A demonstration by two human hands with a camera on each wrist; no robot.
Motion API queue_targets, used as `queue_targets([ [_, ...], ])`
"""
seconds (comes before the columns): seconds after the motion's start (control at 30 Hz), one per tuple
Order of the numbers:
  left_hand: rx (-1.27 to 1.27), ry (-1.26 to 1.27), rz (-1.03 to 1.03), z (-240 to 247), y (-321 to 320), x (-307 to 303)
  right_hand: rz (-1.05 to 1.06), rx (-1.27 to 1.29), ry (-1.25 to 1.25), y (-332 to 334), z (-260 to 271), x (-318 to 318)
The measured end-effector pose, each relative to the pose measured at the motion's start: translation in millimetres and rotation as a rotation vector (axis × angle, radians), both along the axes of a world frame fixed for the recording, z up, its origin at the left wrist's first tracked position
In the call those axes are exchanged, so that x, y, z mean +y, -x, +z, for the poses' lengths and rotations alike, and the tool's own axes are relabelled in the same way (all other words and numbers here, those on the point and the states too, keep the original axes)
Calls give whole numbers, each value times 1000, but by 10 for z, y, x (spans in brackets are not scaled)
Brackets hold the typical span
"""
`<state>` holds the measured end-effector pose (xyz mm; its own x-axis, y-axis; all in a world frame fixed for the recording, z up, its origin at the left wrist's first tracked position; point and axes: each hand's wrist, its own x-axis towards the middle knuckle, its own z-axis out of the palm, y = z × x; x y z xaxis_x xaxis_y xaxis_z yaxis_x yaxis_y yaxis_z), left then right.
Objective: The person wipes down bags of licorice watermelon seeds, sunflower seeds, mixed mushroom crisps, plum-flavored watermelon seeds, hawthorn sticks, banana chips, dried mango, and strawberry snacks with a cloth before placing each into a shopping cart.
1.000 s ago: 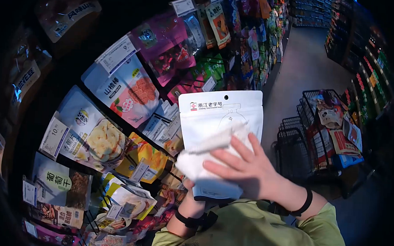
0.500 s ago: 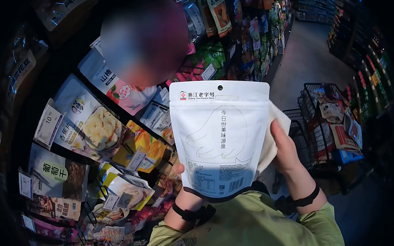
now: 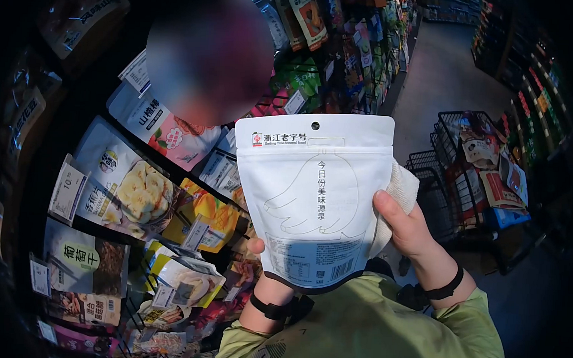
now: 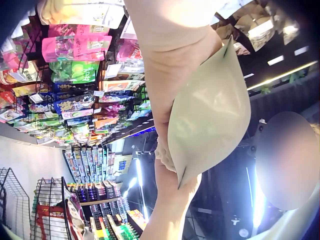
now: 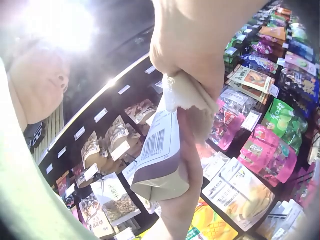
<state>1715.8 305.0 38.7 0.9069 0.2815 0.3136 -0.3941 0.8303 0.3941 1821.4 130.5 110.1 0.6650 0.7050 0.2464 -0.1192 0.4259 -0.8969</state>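
A white stand-up snack pouch [image 3: 311, 199] is held upright, its printed panel with a banana outline and barcode facing me. My left hand [image 3: 270, 286] grips its lower left side, the thumb on the edge and the fingers hidden behind. On the other side my right hand [image 3: 406, 226] holds a folded white cloth [image 3: 402, 187] against the pouch's right edge, thumb towards me. In the right wrist view the cloth [image 5: 187, 92] is bunched under the right hand [image 5: 192, 45]. The left wrist view shows the pouch's pale bottom [image 4: 210, 110] beside the left hand [image 4: 172, 70].
Racks of hanging snack bags, including banana chips [image 3: 123, 184] and dried mango [image 3: 205, 214], fill the left side, with price tags [image 3: 68, 189] on the hooks. A wire shopping cart [image 3: 451, 148] holding several packets [image 3: 495, 169] stands in the aisle at right.
The right hand and cloth have moved off the pouch's front to its right edge, uncovering the print. Since then the pouch has shifted slightly left. The left hand keeps its hold.
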Motion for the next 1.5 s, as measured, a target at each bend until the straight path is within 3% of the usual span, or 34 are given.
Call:
queue_targets([
  [0.27, 71, 169, 28, -25, -13, 11, -2, -3, -16, 1, 5, 23],
  [0.67, 19, 16, -21, -38, -52, 76, -148, 10, 7, -18, -49, 142],
  [0.8, 69, 117, -81, 43, -141, 56, -195, 137, 5, -54, -39, 193],
  [1.17, 231, 45, -54, 75, -226, 24, -257, 347, 20, -192, -168, 208],
  [1.43, 292, -20, -92, 82, -208, -16, -234, 347, 10, -264, -274, 197],
  [1.5, 280, 1, -106, 96, -220, -31, -480, 225, 56, -287, -353, 192],
])
